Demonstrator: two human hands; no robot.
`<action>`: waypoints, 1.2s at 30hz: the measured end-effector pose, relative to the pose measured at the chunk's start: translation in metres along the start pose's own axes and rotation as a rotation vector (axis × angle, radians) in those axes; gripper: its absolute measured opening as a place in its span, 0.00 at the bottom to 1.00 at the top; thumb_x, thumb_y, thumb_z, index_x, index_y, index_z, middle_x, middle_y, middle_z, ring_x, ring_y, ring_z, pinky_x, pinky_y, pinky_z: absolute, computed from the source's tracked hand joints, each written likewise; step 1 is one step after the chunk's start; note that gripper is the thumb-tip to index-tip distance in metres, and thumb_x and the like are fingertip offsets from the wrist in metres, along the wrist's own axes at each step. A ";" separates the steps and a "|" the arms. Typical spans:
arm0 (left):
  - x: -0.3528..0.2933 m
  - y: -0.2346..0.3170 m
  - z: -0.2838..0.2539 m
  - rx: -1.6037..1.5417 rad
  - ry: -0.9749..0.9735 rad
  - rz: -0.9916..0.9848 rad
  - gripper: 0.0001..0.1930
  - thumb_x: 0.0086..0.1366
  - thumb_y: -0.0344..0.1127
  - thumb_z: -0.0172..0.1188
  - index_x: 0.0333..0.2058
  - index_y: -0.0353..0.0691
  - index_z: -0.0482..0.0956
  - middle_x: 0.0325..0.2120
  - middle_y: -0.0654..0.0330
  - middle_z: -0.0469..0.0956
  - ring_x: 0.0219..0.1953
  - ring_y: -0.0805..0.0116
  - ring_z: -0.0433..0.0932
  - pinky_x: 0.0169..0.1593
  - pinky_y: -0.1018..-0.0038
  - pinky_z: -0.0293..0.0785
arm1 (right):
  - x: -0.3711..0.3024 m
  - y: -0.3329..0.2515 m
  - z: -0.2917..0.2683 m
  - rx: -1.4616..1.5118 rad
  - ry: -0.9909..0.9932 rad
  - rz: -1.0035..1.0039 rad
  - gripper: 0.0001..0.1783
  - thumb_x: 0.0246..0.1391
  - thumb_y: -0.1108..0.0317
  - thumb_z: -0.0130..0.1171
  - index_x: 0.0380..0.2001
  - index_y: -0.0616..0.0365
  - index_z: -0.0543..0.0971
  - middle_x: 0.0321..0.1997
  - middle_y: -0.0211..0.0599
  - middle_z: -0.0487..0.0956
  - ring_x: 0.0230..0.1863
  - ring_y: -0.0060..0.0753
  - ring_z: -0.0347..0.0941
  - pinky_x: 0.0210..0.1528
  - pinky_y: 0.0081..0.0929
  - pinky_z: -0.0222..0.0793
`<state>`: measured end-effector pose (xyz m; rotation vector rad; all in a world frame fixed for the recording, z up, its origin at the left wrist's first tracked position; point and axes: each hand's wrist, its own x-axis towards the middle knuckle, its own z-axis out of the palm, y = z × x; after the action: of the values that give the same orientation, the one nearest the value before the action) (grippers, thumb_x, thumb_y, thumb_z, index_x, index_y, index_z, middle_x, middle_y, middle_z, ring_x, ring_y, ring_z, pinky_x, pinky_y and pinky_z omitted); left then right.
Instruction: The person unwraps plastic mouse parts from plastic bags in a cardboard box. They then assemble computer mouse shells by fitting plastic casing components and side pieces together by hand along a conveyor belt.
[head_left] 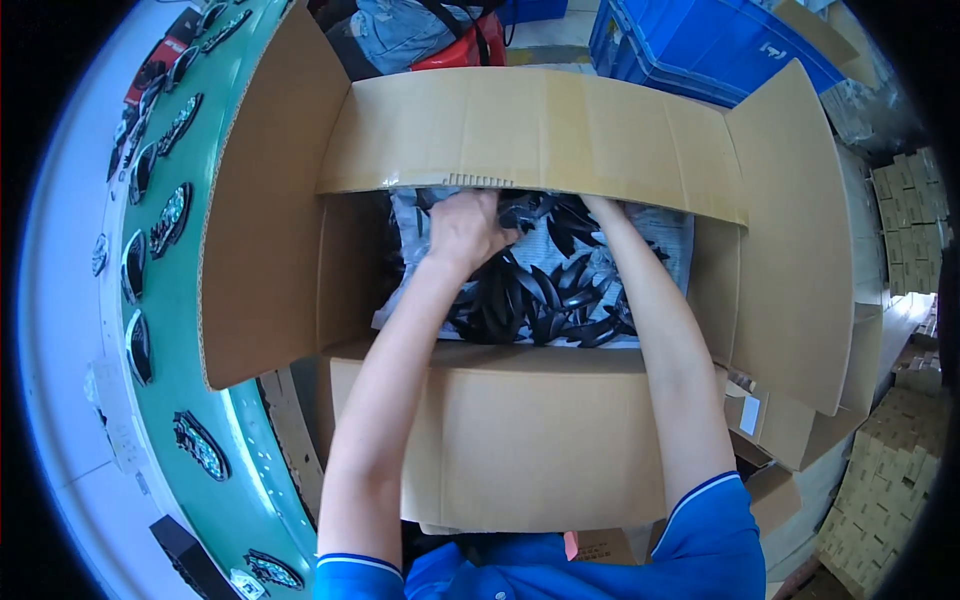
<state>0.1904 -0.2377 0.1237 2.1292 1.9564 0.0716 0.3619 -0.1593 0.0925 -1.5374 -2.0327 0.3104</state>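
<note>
Many glossy black curved pieces (545, 292), crescent-like and thin, lie heaped on a whitish sheet (678, 240) in an open cardboard box (530, 430). Some appear wrapped in clear film. Both my arms reach over the near flap into it. My left hand (467, 230) is bent at the box's far side, its thumb curled beside dark pieces; the far flap (530, 130) covers the other fingertips, and what they grip is hidden. At the far right of the heap, my right hand (605, 207) goes under the same flap, fingers out of sight.
A green worktable (165, 330) runs along the left, with several black oval parts (172, 218) bearing patterned faces. Blue crates (700, 45) and a red bag (465, 50) stand beyond the box. Stacked cartons (880, 470) are on the right, past the raised right flap (795, 250).
</note>
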 end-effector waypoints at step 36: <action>-0.020 -0.069 0.025 -0.500 0.295 -0.233 0.13 0.53 0.42 0.56 0.31 0.38 0.75 0.35 0.49 0.76 0.36 0.48 0.77 0.42 0.60 0.71 | -0.074 0.036 -0.070 0.407 -0.483 0.069 0.18 0.50 0.59 0.59 0.39 0.61 0.78 0.37 0.48 0.79 0.40 0.48 0.75 0.42 0.35 0.71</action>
<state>0.1264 -0.2564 0.0876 1.6293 2.0487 0.7821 0.4440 -0.2281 0.1092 -1.3627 -2.0852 1.1407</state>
